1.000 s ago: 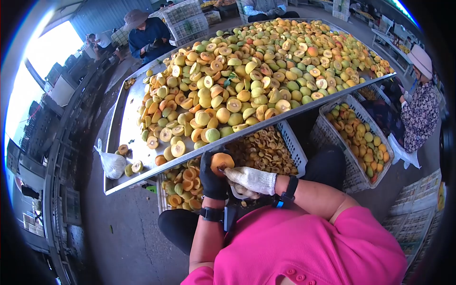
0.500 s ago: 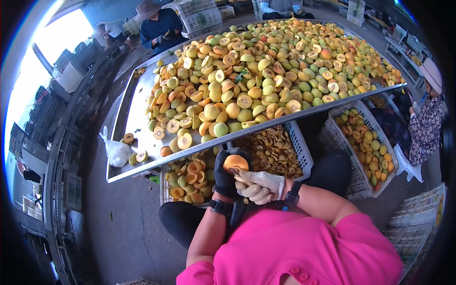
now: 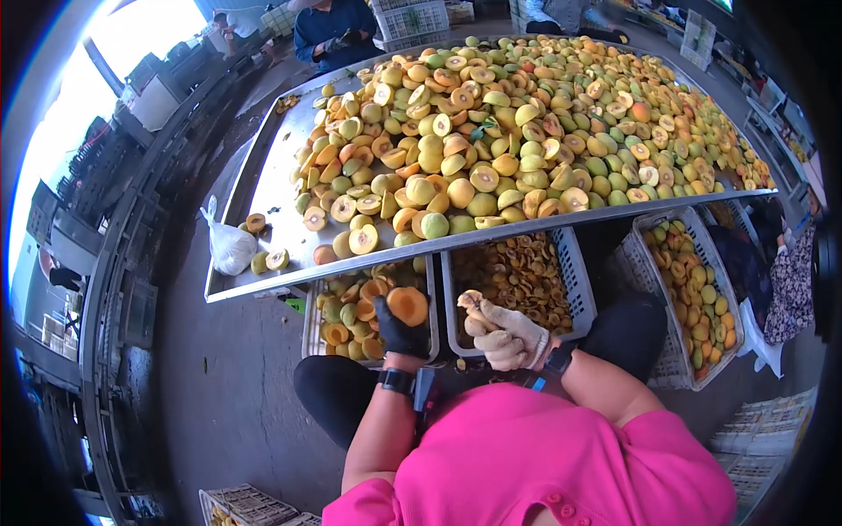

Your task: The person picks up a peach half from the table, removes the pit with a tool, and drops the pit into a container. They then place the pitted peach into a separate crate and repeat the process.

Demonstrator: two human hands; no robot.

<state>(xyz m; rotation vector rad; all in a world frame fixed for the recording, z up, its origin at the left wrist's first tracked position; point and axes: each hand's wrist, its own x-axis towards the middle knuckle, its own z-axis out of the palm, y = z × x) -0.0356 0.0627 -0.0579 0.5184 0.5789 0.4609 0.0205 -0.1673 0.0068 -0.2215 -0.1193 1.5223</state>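
Observation:
My left hand [image 3: 403, 330], in a black glove, is closed around a peach half [image 3: 408, 306] with a smooth, pitless hollow. It is over the left crate [image 3: 433, 316] of hollowed halves. My right hand [image 3: 509, 337], in a whitish knitted glove, pinches a ragged brown peach pit [image 3: 471, 303] with flesh on it. Whether a tool is also inside that fist is hidden. Under it stands the middle crate [image 3: 574, 289], with many brown pits and scraps inside. Beyond both hands, a metal table [image 3: 294, 175] bears a large heap of cut peaches [image 3: 482, 180].
A knotted white plastic bag [image 3: 231, 245] sits on the table's left corner. To the right is a crate of peaches [image 3: 684, 289]. Across the table a person in dark blue [image 3: 326, 37] works; another in a floral sleeve [image 3: 789, 289] is at the right. Stacked crates [image 3: 412, 22] stand behind.
My hands were together at the peach half; now they are apart. The left has moved down and left with the hollowed half, the right rightward with the pit. The whole view has also shifted.

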